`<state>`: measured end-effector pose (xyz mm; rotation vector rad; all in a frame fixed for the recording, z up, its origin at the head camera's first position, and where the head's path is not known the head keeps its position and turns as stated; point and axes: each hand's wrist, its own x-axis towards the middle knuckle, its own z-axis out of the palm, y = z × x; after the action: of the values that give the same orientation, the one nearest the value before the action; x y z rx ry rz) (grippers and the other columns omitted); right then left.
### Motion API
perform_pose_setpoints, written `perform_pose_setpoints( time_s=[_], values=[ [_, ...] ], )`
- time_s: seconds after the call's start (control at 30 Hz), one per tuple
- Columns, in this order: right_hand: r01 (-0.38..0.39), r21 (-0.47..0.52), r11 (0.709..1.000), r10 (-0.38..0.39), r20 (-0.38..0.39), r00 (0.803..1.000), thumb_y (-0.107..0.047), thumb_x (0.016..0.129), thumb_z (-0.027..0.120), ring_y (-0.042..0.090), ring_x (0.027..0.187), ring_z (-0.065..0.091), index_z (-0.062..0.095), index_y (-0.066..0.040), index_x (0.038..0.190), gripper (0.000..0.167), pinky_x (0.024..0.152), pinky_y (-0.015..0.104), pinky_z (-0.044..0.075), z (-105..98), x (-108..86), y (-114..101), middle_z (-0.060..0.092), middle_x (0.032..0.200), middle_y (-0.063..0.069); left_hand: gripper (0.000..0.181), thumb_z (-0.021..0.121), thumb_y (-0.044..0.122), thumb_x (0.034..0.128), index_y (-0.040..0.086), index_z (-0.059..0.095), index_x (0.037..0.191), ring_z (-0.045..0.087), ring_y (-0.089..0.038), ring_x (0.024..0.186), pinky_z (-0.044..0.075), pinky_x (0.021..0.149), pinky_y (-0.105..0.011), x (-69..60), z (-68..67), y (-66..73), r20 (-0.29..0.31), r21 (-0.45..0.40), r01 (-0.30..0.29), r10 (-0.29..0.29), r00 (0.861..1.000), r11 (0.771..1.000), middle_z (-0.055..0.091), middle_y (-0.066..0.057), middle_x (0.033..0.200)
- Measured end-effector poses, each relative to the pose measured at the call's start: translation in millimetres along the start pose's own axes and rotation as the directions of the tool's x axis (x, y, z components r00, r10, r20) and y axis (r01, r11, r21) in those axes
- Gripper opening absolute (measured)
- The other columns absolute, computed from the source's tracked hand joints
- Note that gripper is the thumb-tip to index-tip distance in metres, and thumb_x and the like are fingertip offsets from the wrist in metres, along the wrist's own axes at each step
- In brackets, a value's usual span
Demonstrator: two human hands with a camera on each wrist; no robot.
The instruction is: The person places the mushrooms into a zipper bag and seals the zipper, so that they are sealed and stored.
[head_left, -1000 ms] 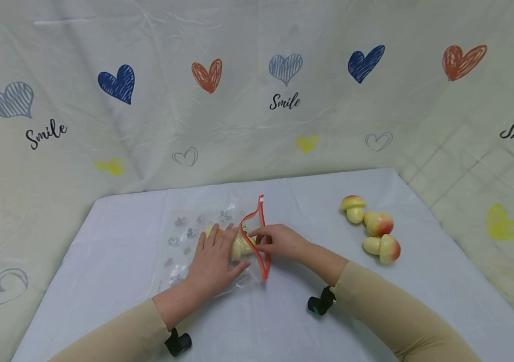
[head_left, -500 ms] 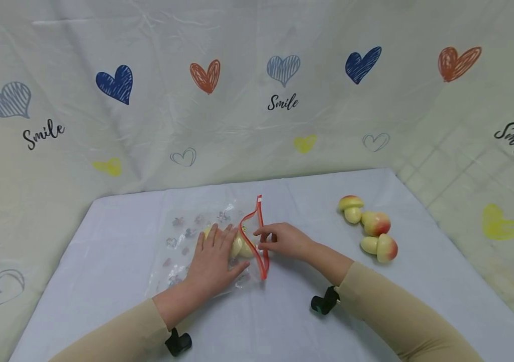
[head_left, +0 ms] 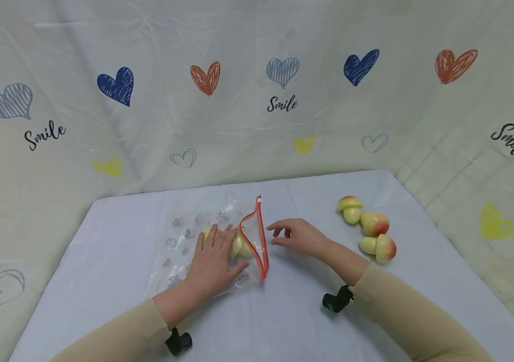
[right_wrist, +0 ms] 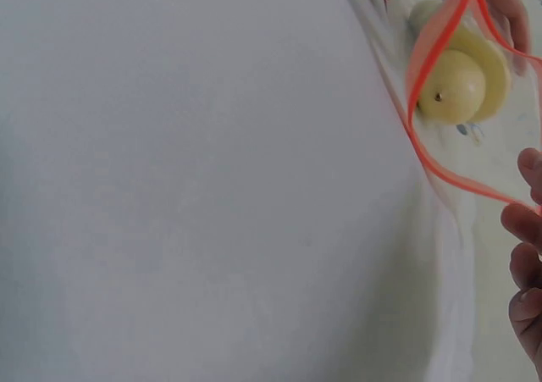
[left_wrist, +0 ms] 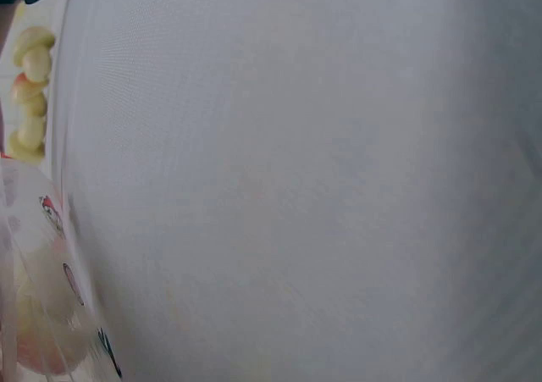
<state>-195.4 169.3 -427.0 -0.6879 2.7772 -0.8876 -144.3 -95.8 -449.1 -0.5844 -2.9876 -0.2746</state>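
Starting far left, the white tablecloth (head_left: 116, 236) spreads out beneath a heart-printed backdrop (head_left: 238, 161), and in from that side comes a tan left sleeve (head_left: 112, 329) with a small black wrist camera (head_left: 179, 342) under its cuff. Next along, there's the clear zip bag (head_left: 171, 251), flat on the cloth, printed with little pictures (hearts among them, it seems). And the left hand (head_left: 211, 261) is right on top of it, palm down, fingers spread wide! Under and beside those fingers, inside the bag, sits pale yellow toy mushroom (head_left: 240, 247); how many pieces are in there, you can't tell with the hand across them. Now the bag's red zip edge (head_left: 264, 251), its mouth gaping to the right, one lip bowed well away from the other. Just beside that mouth is the right hand (head_left: 299, 236), fingers loosely bent, fingertips a little apart, nothing between them. Its black camera (head_left: 338, 299) hangs below the wrist, by the right sleeve (head_left: 415, 317). Over on the right, three loose toy mushrooms: the upper mushroom (head_left: 350, 210), stem towards the person; the middle mushroom (head_left: 375, 223), red-blushed; the lower mushroom (head_left: 379, 247), on its side, stem pointing left.
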Motion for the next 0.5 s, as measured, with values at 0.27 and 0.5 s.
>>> perform_pose_setpoints(
  time_s=[0.27,0.5],
  values=[
    [-0.028,0.007,1.000,0.028,-0.023,0.999,-0.027,0.089,0.075,0.014,0.084,0.055,0.069,-0.015,0.127,0.040,0.065,0.029,0.050,-24,-18.7,11,0.067,0.101,-0.008,0.091,0.059,0.066,0.0875,0.021,0.023,0.158,0.011,-0.033,0.151,0.004,0.119,-0.057,-0.1,1.8,-1.2,0.014,-0.015,0.012,-0.012,1.000,1.000,0.029,-0.003,0.161],
    [-0.063,-0.034,0.997,0.061,-0.069,0.996,-0.030,0.088,0.076,0.014,0.082,0.055,0.069,-0.015,0.125,0.041,0.064,0.027,0.049,-47,-45.2,27,0.069,0.103,-0.002,0.091,0.059,0.066,0.0873,0.022,0.024,0.158,0.010,-0.033,0.151,0.003,0.119,-0.056,0.2,3.3,-1.3,0.013,-0.019,0.008,-0.008,1.000,1.000,0.029,-0.002,0.161]
  ],
)
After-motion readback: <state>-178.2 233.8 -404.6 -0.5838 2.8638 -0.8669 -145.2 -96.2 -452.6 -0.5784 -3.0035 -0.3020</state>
